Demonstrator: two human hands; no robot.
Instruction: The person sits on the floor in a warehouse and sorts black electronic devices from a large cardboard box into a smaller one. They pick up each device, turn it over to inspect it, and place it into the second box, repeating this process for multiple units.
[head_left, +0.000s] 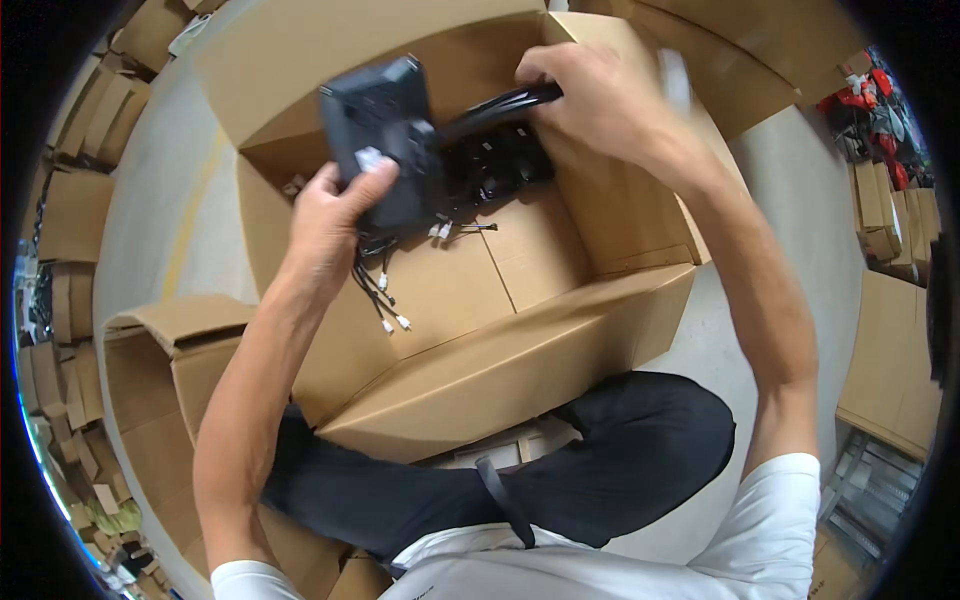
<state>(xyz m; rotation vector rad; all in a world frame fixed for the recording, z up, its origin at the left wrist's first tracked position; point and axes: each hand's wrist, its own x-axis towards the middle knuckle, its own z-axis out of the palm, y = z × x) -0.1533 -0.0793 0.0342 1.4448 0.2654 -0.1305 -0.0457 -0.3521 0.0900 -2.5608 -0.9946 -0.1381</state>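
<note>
The left hand's (338, 208) thumb lies flat on the face of a boxy black unit (375, 110), the fingers mostly hidden behind it, a grip that likely leaves its bulk steady on one side; the right hand's (595, 105) fingers are curled closed round a black cable bundle (505, 103), held out to the side, perhaps so the cords stay clear of the unit, though blur hides just where the two meet; both are up over the open carton (500, 375), which sits close before the folded legs (640, 455), probably to spare any long reach; down inside, more black parts (500, 165) lie toward the far side, and white-tipped leads (403, 322) dangle or lie below the unit, I can't tell which
</note>
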